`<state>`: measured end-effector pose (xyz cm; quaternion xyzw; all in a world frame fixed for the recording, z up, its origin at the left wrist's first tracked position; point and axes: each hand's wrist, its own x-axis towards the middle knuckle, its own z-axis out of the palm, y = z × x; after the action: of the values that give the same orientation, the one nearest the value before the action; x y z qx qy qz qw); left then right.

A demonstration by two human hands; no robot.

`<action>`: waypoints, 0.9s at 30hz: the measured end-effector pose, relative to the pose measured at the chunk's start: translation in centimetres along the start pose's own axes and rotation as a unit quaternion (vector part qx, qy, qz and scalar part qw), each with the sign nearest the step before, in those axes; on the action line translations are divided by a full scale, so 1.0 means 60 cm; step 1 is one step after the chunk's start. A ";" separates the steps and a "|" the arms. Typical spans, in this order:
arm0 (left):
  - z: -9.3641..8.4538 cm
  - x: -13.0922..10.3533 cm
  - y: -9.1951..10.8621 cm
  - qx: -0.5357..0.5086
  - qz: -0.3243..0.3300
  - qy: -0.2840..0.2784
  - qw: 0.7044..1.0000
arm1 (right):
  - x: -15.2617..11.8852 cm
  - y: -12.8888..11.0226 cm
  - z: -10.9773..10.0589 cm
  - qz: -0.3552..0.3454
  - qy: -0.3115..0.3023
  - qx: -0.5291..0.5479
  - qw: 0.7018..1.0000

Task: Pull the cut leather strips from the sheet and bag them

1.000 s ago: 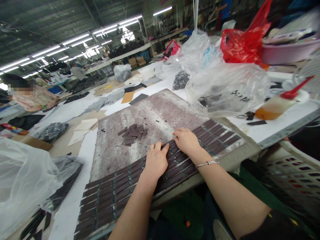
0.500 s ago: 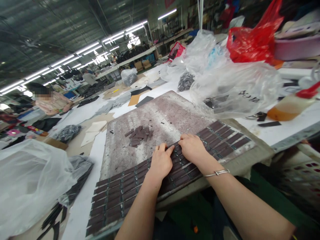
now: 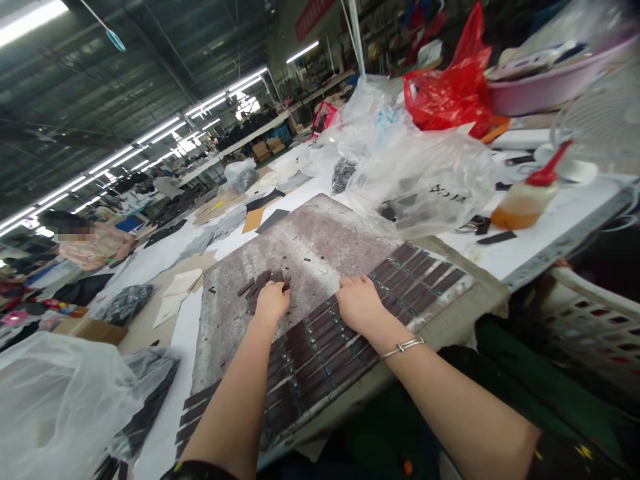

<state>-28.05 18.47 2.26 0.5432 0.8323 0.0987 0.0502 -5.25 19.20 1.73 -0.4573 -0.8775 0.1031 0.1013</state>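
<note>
A loose pile of small dark brown strips [image 3: 249, 288] lies on the worn, stained board [image 3: 320, 223]. My left hand [image 3: 273, 303] is at the right side of that pile, its fingers curled down among the pieces; what they grip is hidden. Along the board's near edge run several rows of flat dark brown strips [image 3: 320, 340], laid side by side with narrow gaps. My right hand [image 3: 357, 303] rests on the far edge of these rows, fingers bent and close together, their tips partly hidden. A metal bracelet circles the right wrist.
Clear plastic bags [image 3: 425, 180] and a red bag [image 3: 450, 93] lie behind the board. A bottle of amber liquid [image 3: 523, 203] stands at the right, above a white basket [image 3: 590, 320]. Another plastic bag [image 3: 60, 400] is at left. A person [image 3: 93, 240] is farther off.
My left hand has moved from the strip rows to the loose pile. My right hand stays at the rows' far edge. The view has turned slightly right.
</note>
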 end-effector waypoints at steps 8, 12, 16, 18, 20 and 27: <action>-0.002 0.016 -0.004 -0.138 -0.081 -0.004 0.987 | 0.009 0.035 -0.019 0.011 -0.058 0.080 0.995; -0.006 -0.024 0.046 -0.320 -0.032 -0.071 0.944 | 0.018 0.068 -0.026 0.048 0.033 0.209 0.976; -0.003 -0.051 0.117 -0.444 0.043 -0.160 0.881 | 0.022 0.078 -0.028 0.054 0.088 0.413 0.905; 0.003 -0.054 0.143 -0.434 0.067 -0.177 0.881 | 0.022 0.080 -0.030 0.028 0.090 0.443 0.891; 0.011 -0.053 0.159 -0.400 0.086 -0.157 0.899 | 0.023 0.086 -0.033 0.038 0.102 0.420 0.901; 0.060 -0.077 0.153 -0.130 0.273 0.022 0.953 | 0.032 0.124 -0.026 0.191 0.131 0.243 0.942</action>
<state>-17.28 18.25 0.62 0.7364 0.6328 0.2280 0.0729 -0.09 25.06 1.38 -0.5869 -0.7011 0.2703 0.3016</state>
